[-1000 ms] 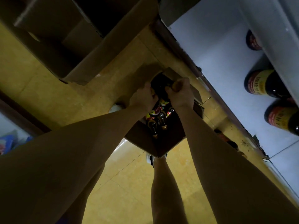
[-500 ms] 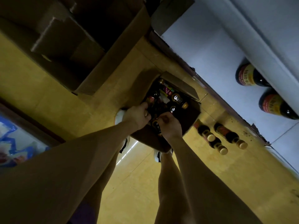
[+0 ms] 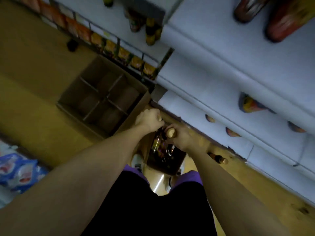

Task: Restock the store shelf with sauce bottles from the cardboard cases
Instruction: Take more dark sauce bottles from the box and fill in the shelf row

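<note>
Both my arms reach straight out and down, forearms converging over the cardboard case (image 3: 163,160) on the yellow floor (image 3: 34,99) between my feet. My left hand (image 3: 149,119) is a closed fist, knuckles up, wrist slightly bent, fingers curled round a bottle neck with its tan cap (image 3: 159,118) poking out at the thumb side. My right hand (image 3: 181,137) is also curled tight, gripping a sauce bottle (image 3: 157,142) by the neck; its tan cap (image 3: 171,132) sticks up out of the fist. The two hands sit just beside each other, almost touching, above the case's far end. The bottle body hangs dark below the hands, label partly visible, blurred.

More dark bottles sit in the case under the hands; I cannot tell how many. One bottle (image 3: 219,158) lies on the floor by my right forearm, near the base of the store shelf (image 3: 221,82). The shelf runs along the right, with a few bottles (image 3: 250,105) on its tiers, blurred. A second case with dividers (image 3: 102,99) sits open on the floor just beyond my left hand. Blue packets (image 3: 17,169) are at far left. Black shorts (image 3: 153,201) fill the lower centre.
</note>
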